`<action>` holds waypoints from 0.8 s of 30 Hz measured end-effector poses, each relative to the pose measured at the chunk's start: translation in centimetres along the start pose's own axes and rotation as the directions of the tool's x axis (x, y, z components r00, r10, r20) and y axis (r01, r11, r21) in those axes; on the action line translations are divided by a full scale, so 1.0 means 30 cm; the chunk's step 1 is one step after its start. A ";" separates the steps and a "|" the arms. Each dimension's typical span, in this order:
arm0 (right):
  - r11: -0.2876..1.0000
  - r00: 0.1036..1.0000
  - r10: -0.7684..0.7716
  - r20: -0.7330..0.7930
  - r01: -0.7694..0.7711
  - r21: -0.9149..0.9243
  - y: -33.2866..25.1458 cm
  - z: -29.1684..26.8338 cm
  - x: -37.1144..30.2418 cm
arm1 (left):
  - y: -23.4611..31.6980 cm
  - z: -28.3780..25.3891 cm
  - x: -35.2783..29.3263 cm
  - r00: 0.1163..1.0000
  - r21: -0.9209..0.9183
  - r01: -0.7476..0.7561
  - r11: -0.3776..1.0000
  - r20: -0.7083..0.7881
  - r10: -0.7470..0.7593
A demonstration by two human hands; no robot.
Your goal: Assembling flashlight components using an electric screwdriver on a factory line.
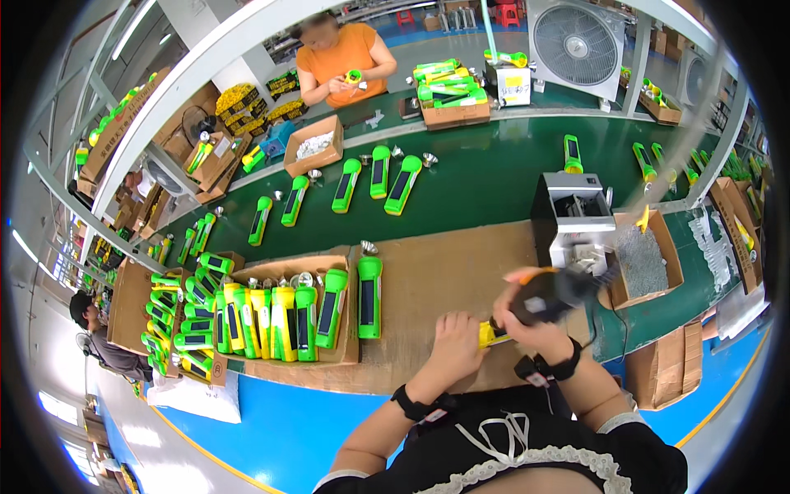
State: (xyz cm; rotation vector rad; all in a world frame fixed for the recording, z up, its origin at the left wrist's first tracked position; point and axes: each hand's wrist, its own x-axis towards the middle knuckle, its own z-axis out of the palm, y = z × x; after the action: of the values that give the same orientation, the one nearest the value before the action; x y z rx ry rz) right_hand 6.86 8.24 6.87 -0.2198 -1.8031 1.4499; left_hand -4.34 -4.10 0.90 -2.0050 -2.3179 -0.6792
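Observation:
My left hand (pixel 457 344) rests on the cardboard sheet (pixel 428 272), its fingers closed over a flashlight whose yellow part (pixel 490 334) shows beside them. The rest of that flashlight is hidden under the hand. Just to the right, my right hand (pixel 531 321) is wrapped round a dark power screwdriver (pixel 547 295) with an orange part, smeared by motion. Its tip cannot be made out. Beyond the tool stands a black and silver screw feeder (pixel 573 216). A green flashlight (pixel 369 298) with a dark panel lies left of my hands.
At left, a cardboard box (pixel 346 350) holds several green and yellow flashlights. More flashlights lie along the green conveyor belt (pixel 461 189). A box of small grey parts (pixel 646 263) sits at right. Across the belt, a person in orange (pixel 350 62) handles a flashlight near a large fan (pixel 578 45).

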 end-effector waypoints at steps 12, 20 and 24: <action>0.941 0.929 -0.191 -0.317 0.265 0.211 -0.173 -0.238 -0.096 | -0.376 0.192 0.799 0.937 0.292 0.341 0.894 -0.187 -0.296; 0.989 0.874 -0.079 -0.480 0.130 0.074 -0.085 -0.343 -0.227 | -0.712 0.043 0.922 0.659 0.518 0.718 0.466 -0.289 -0.694; 0.990 0.848 -0.125 -0.515 0.141 -0.009 -0.067 -0.364 -0.248 | -0.964 -0.059 0.807 0.671 0.155 0.735 0.660 -0.025 -0.741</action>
State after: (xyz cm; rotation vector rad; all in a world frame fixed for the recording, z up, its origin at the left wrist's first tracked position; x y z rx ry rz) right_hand 19.77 11.43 5.48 -0.4180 -1.3275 1.1758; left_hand -36.58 15.55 0.05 -0.9327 -3.0825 -0.4179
